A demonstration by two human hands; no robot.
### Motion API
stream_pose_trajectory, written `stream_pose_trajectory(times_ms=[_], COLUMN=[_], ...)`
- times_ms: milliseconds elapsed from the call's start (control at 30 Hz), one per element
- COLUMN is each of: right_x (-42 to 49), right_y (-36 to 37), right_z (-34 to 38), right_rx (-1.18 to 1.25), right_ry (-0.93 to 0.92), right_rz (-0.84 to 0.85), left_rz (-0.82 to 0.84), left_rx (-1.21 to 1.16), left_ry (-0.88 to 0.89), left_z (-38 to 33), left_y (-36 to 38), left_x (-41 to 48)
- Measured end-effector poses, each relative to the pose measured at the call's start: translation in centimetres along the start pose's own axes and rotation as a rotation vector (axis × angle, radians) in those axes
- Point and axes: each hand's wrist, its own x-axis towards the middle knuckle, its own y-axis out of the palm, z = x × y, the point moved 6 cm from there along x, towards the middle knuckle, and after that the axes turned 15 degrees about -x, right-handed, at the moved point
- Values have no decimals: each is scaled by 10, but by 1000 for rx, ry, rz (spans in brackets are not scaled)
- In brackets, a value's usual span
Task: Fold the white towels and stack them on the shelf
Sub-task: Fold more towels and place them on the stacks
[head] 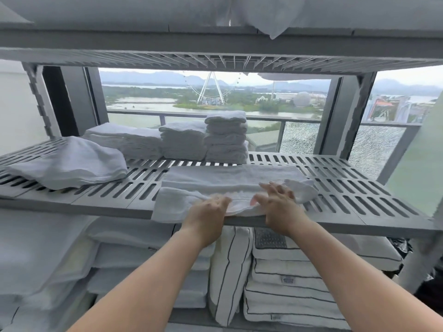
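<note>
A white towel (230, 180) lies spread across the front of the grey slotted shelf (347, 188), its near edge hanging a little over the rim. My left hand (208, 213) grips that near edge, fingers curled into the cloth. To its right, my right hand (278, 200) rests on the towel with fingers spread and nearly straight. Behind the towel stand three stacks of folded white towels (226, 137), the right one tallest. A loose, unfolded white towel (72, 164) lies at the shelf's left.
The upper shelf (215, 58) hangs low overhead with cloth on it. Below, folded white linens and striped pillows (282, 279) fill the lower shelf. A window and balcony rail are behind the shelf. Bare slotted surface shows at the shelf's right.
</note>
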Motion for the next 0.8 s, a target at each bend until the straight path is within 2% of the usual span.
stream_pose_trajectory(times_ms=[167, 300, 500, 633, 800], right_x=[-12, -28, -49, -57, -74], right_y=[-8, -13, -13, -8, -4], right_z=[-8, -29, -44, -51, -49], right_rx=[-73, -196, -291, -263, -209], right_ry=[130, 283, 492, 561, 570], right_rz=[14, -25, 53, 110, 61], left_rz=[-53, -73, -51, -42, -13], left_rx=[51, 135, 99, 74, 85], left_ry=[-176, -176, -222, -210, -212], left_z=[14, 20, 30, 32, 25], left_y=[-8, -30, -45, -45, -39], left_x=[-13, -16, -26, -31, -40])
